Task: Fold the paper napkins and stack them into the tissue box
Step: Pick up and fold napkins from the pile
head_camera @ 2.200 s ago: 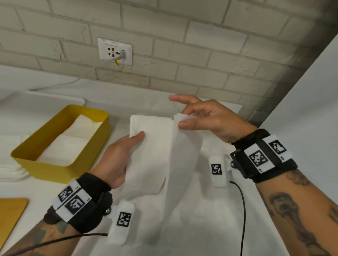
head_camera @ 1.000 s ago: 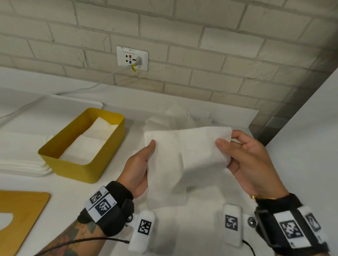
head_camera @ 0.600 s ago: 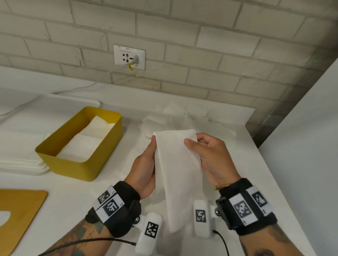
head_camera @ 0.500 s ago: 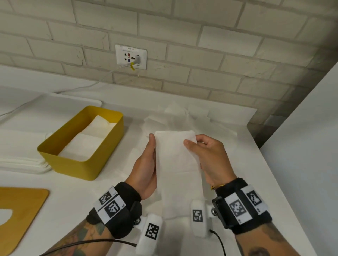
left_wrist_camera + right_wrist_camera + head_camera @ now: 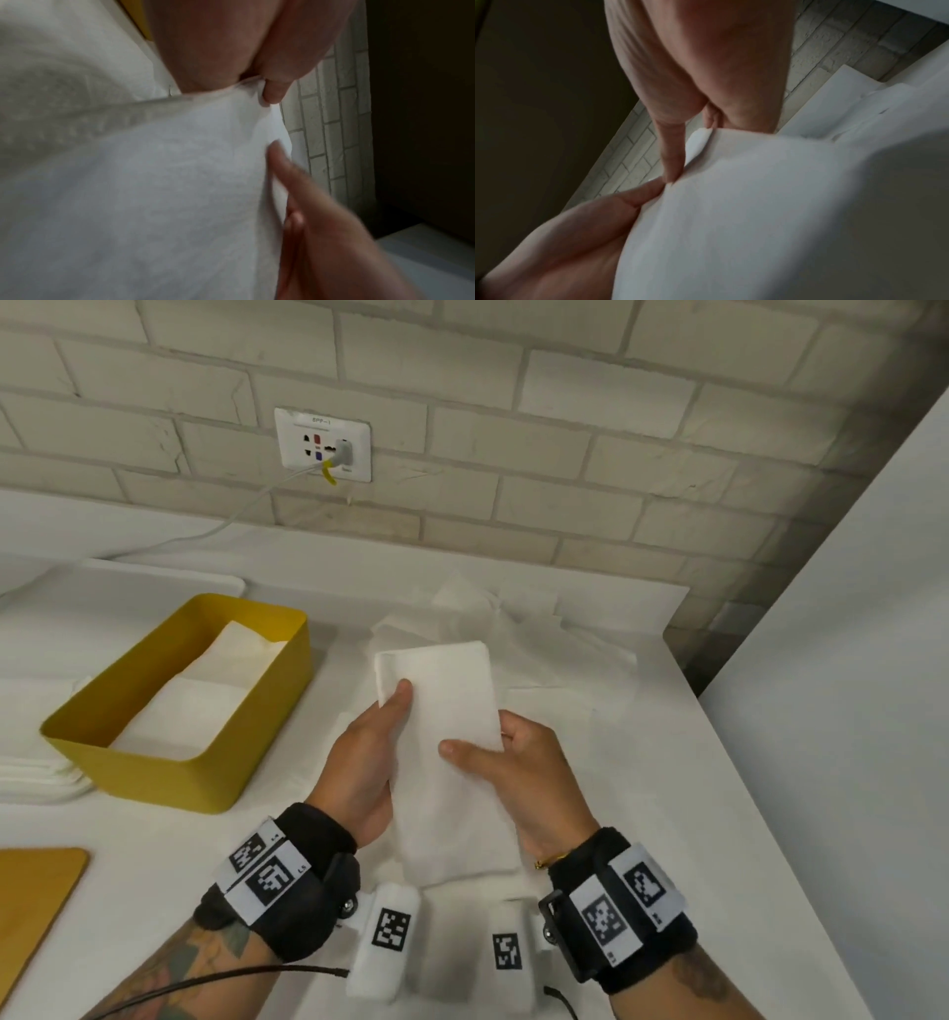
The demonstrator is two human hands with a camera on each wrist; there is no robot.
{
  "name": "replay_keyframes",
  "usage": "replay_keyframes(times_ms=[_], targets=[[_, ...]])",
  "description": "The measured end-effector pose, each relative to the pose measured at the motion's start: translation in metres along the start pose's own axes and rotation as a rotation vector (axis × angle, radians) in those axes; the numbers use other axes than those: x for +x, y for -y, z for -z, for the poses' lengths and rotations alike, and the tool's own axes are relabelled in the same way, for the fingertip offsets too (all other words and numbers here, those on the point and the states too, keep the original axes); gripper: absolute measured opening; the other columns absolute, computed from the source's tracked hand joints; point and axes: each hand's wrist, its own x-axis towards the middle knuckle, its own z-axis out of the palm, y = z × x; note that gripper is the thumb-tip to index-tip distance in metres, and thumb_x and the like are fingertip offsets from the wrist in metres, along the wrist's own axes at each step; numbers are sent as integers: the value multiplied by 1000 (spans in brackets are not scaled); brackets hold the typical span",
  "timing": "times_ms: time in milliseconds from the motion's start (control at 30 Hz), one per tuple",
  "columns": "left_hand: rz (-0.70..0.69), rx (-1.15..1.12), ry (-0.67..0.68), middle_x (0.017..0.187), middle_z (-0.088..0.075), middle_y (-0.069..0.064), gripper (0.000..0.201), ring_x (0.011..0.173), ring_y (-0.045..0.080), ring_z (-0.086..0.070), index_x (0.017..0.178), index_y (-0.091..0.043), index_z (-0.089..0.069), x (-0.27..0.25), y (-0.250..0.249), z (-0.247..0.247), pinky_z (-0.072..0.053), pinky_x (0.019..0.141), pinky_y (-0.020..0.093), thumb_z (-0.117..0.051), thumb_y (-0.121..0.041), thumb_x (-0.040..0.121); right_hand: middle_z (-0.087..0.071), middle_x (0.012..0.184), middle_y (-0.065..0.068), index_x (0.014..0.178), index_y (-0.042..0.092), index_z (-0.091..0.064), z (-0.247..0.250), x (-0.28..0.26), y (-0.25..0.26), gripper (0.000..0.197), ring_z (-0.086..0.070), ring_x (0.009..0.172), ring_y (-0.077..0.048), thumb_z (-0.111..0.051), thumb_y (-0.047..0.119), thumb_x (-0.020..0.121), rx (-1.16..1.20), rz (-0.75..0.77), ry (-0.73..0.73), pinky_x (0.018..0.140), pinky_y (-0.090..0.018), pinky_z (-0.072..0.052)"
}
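- A person held a folded napkin (image 5: 441, 737) upright between both hands above a white table (image 5: 642, 814), in front of a pale brick wall (image 5: 513, 428).
- The left hand (image 5: 364, 762) gripped the napkin's left edge, thumb pressed on its front face near the top corner.
- The right hand (image 5: 524, 783) pinched the right edge lower down, thumb laid across the front; the wrist views showed fingers (image 5: 672, 154) behind the sheet.
- A yellow tissue box (image 5: 205, 778) stood open well to the left on the table, with folded napkins (image 5: 205, 706) lying flat inside.
- Loose napkins (image 5: 513, 629) lay crumpled beyond the hands, near the wall.
- A wall socket (image 5: 322, 444) with a plugged-in cable sat above the box.
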Motion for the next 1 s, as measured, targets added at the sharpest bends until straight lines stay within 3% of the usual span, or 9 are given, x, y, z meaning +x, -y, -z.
replay_keyframes(times_ms=[100, 200, 333, 467, 567, 633, 800, 933, 1000], targets=[[-40, -28, -92, 116, -76, 9, 39, 104, 25, -74, 126, -13, -65, 7, -10, 12, -55, 92, 45, -53, -42, 103, -79, 102, -4, 111, 10, -74, 4, -20, -24, 28, -76, 94, -21, -79, 8, 85, -166, -116, 155, 89, -40, -61], [-80, -44, -157, 104, -80, 1, 26, 93, 17, -77, 113, -17, -68, 7, -20, 25, -55, 83, 39, -54, -38, 104, -77, 94, -18, 103, -1, -69, 21, -34, -28, 19, -76, 80, -26, -76, 3, 86, -254, -231, 265, 75, -33, -62], [-83, -63, -191, 115, -77, 2, 25, 106, 20, -73, 117, -22, -67, 5, -25, 39, -53, 94, 42, -54, -39, 103, -78, 87, -12, 98, 5, -71, 68, -20, -5, 13, -76, 78, -24, -77, 9, 87, -455, -180, 106, 72, -31, -60], [-67, -60, -208, 117, -77, 2, 28, 107, 19, -73, 121, -21, -66, 3, -23, 42, -54, 90, 40, -54, -39, 103, -78, 88, -5, 95, 10, -74, 110, 13, 8, 13, -76, 79, -17, -76, 21, 89, -647, -224, -121, 63, -22, -58], [-55, -66, -226, 116, -77, 2, 31, 104, 17, -75, 124, -18, -66, 1, -20, 43, -54, 88, 39, -55, -38, 103, -78, 90, -6, 94, 6, -74, 116, 25, 4, 29, -75, 81, -18, -72, 35, 90, -792, -319, -106, 58, -19, -49], [-50, -68, -235, 114, -78, 2, 30, 101, 17, -75, 123, -17, -66, 0, -19, 45, -54, 88, 38, -55, -38, 103, -77, 80, -3, 86, 4, -74, 107, 29, -2, 40, -71, 68, -14, -73, 44, 86, -834, -342, -50, 56, -19, -44], [-53, -71, -259, 109, -79, 1, 26, 97, 16, -76, 118, -19, -67, -5, -19, 48, -55, 86, 38, -56, -37, 103, -50, 62, -7, 69, 7, -58, 83, 32, -13, 36, -39, 39, -8, -81, 31, 83, -717, -307, -9, 45, -18, -34], [-70, -76, -267, 106, -79, -1, 21, 95, 14, -76, 114, -21, -67, -9, -21, 50, -54, 84, 37, -54, -34, 104, -54, 66, 0, 63, 17, -59, 91, 24, -15, 34, -52, 63, -15, -81, 30, 85, -380, -299, -62, 65, -29, -49], [-72, -82, -273, 107, -79, -1, 21, 97, 15, -76, 115, -21, -66, -10, -21, 51, -55, 85, 37, -53, -33, 104, -59, 74, -3, 72, 15, -65, 98, 17, -16, 26, -57, 72, -18, -81, 30, 86, -309, -295, -61, 73, -33, -53]])
